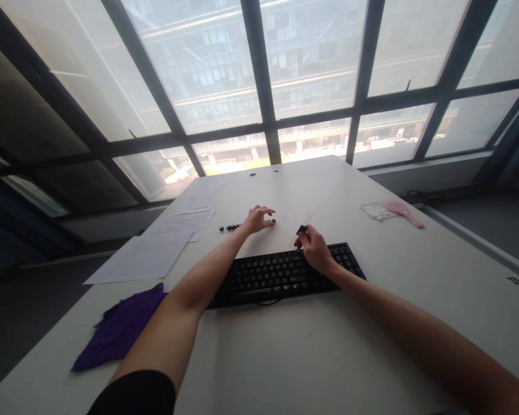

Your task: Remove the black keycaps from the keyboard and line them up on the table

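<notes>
A black sleeve [134, 396] ends above the left elbow [185, 301], its hem curved.

**Colour and Pattern Reference**

Keyboard [263, 274]: black, white key legends. Small blocks [230, 227]: black. Wire tool [301, 229]: black body, pale grey wires. Cloth [121, 328]: plain purple (the deepest hue on the white tabletop [285, 357]). Paper sheets [138, 259]: white, faint grey markings. Brush [397, 207]: pink. Sleeve [138, 395]: black. Window frames [258, 69]: dark grey.

Office-like room: broad white desk [268, 351]; computer keyboard [266, 274] on desk; paper sheets [140, 259] along desk's left side; large dark-framed windows [315, 57] beyond desk's far end, multi-storey building [211, 40] outside.
</notes>
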The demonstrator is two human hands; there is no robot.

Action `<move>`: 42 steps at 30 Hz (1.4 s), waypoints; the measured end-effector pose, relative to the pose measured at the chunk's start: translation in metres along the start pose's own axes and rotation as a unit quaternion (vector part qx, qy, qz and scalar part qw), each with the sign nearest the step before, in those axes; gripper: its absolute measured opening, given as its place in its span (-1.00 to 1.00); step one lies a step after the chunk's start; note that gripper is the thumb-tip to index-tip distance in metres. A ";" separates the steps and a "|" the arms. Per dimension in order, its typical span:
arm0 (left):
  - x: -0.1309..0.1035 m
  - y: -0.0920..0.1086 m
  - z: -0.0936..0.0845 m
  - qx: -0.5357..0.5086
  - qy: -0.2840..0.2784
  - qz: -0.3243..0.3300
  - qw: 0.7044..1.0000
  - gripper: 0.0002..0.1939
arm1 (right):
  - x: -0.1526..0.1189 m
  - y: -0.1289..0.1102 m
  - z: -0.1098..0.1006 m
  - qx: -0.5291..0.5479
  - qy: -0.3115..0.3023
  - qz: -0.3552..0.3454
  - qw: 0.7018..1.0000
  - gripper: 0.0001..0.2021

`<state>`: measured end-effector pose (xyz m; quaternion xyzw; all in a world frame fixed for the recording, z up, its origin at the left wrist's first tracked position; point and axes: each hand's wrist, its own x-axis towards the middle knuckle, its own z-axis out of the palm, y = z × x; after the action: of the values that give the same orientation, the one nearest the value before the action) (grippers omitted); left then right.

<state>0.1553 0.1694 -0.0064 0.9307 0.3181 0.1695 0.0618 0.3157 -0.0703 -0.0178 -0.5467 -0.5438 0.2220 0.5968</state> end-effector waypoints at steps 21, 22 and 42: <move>-0.004 -0.010 -0.021 -0.035 -0.103 -0.051 0.993 -0.48 | 0.000 0.002 -0.001 -0.012 -0.008 -0.002 1.000 -0.83; -0.004 -0.010 -0.021 -0.035 -0.102 -0.052 0.993 -0.48 | 0.000 0.002 0.000 -0.012 -0.009 -0.002 1.000 -0.82; -0.022 0.018 -0.038 0.017 -0.012 -0.084 0.996 -0.57 | 0.002 0.000 -0.001 0.015 0.006 -0.002 1.000 -0.85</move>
<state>0.1358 0.1419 0.0275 0.9036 0.3974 0.1469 0.0636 0.3175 -0.0689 -0.0166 -0.5378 -0.5375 0.2258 0.6091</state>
